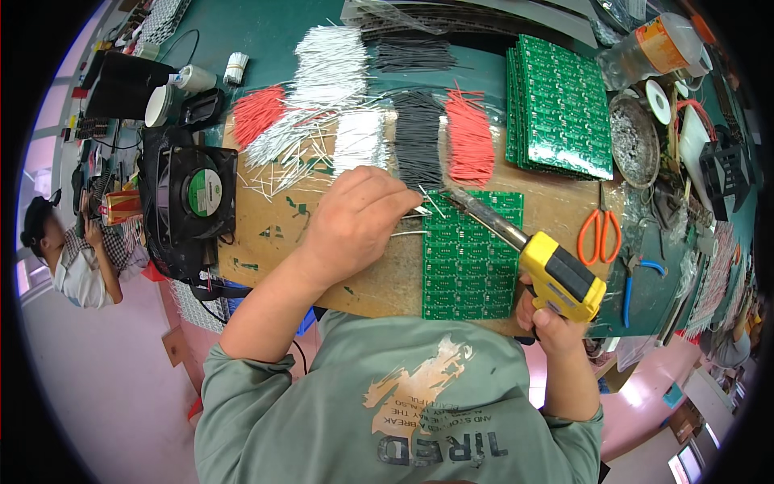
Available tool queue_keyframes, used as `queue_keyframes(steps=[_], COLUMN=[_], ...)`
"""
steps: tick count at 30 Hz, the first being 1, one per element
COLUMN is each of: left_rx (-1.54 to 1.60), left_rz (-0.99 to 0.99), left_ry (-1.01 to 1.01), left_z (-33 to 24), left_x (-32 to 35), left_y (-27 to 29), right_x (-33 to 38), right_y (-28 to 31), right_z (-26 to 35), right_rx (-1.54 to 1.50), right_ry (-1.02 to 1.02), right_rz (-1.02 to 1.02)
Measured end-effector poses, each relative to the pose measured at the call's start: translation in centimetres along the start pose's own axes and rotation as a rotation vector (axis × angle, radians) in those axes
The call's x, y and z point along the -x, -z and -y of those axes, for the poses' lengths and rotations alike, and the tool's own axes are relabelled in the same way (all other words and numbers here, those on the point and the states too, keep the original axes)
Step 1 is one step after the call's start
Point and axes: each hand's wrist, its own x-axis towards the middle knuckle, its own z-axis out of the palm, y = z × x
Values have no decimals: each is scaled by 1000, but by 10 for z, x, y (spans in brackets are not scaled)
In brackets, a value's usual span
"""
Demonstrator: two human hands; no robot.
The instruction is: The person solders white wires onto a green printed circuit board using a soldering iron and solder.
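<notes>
Head view, left hand pinching white wires at the upper left of a green circuit board on a brown sheet, right hand gripping a yellow soldering gun, its tip near the board's top edge.

The left hand apparently hides part of its white wires.

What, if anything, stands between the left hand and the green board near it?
Nothing visible blocks the left hand at the upper left corner of the green board; white wires show at its fingertips. The tip of the yellow-handled iron is near, to the right.
</notes>
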Motion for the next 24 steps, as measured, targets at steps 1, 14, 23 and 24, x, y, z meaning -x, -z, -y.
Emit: queue_keyframes(steps=[1,14,23,24], left_rx=[-2,-20,-11,-28], left_rz=[1,35,71,66], left_ry=[-2,14,-21,-20], left_z=[0,-9,-4,-4], left_x=[0,4,-7,-9], left_y=[0,3,6,6], right_x=[0,-2,-3,-3], right_y=[1,-3,-3,-3], right_z=[-1,2,1,0], right_rx=[-1,-68,-91,-104], right_ry=[-51,-44,-39,-11], right_rz=[-28,-71,-95,-85])
